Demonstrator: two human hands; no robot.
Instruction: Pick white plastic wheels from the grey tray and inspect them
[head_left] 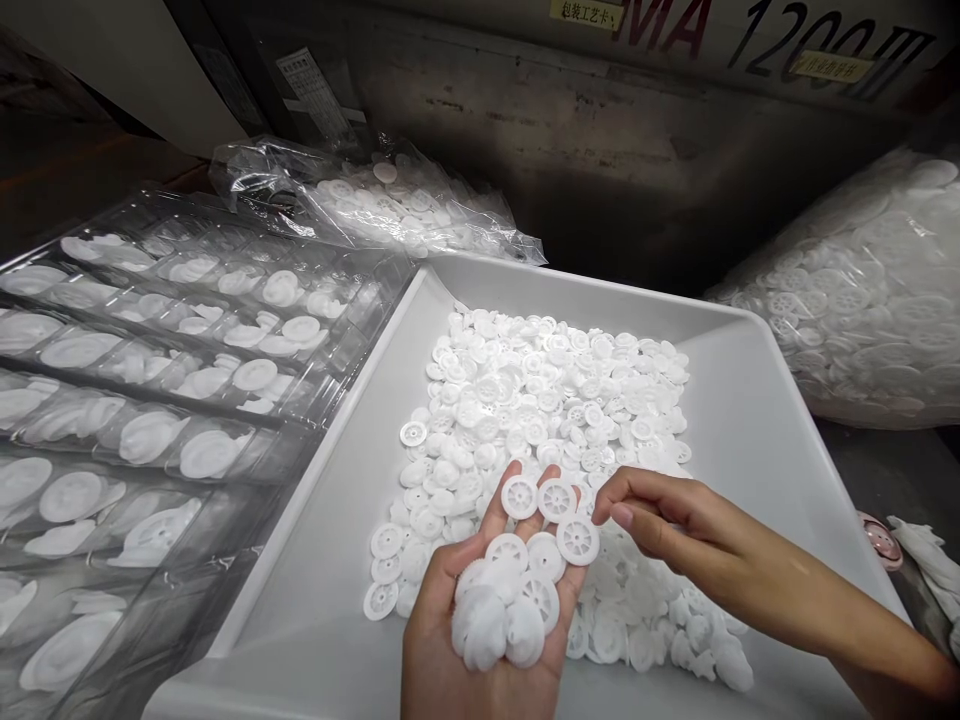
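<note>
My left hand is turned palm up over the pale grey tray, fingers stretched out and slightly parted, bearing a heap of white wheels, with a few lying along the fingers. My right hand extends from the right, back upward, thumb and forefinger bent beside the rightmost wheel; whether they touch it or pinch anything, I cannot tell. Loose wheels lie below in the tray.

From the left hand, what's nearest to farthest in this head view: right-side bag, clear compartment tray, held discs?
1. Held discs: in the left hand's palm.
2. Clear compartment tray: left of the grey bin.
3. Right-side bag: beyond the bin's right edge.
</note>
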